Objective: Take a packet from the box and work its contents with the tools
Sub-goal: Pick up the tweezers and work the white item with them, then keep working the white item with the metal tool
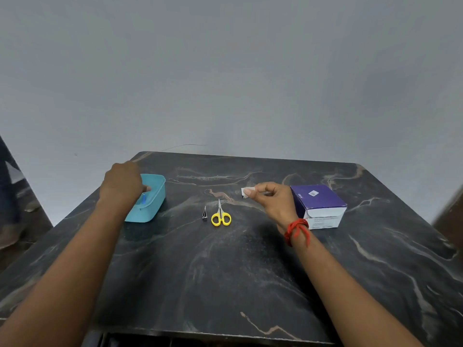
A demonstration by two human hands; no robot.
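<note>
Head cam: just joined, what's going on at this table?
A person is working bare-handed at a dark marble table. The right hand pinches a small white packet in the air, just left of the purple box. The left hand reaches into a teal tray holding something blue. Yellow scissors and tweezers lie untouched between the hands.
</note>
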